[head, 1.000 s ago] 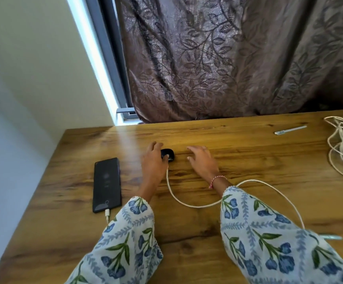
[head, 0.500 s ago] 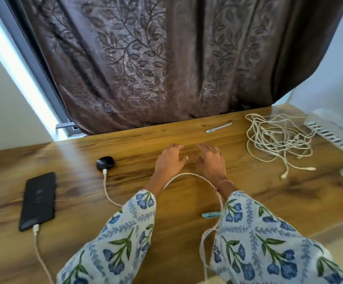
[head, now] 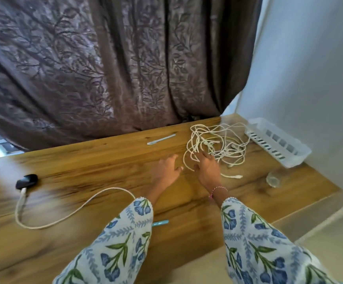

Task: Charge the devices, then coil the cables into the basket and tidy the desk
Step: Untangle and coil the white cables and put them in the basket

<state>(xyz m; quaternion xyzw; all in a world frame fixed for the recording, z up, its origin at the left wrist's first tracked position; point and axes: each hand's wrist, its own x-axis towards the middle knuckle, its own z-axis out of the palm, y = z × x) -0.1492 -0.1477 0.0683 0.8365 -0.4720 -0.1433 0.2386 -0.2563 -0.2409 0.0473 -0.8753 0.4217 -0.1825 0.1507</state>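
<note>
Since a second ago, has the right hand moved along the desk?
Yes. The right hand has moved rightward, away from the black earbud case it was beside, and now reaches the edge of the tangled white cables.

Both arms wear loose white sleeves printed with blue flowers, green leaves and pale blue-grey leafy sprigs. The left sleeve (head: 113,249) ends in a cuff edged with tiny white scallops; the right sleeve (head: 256,247) has the same trim. Just beyond the right sleeve's cuff, a thin pink-and-white beaded bracelet (head: 217,190) circles the wrist.
</note>
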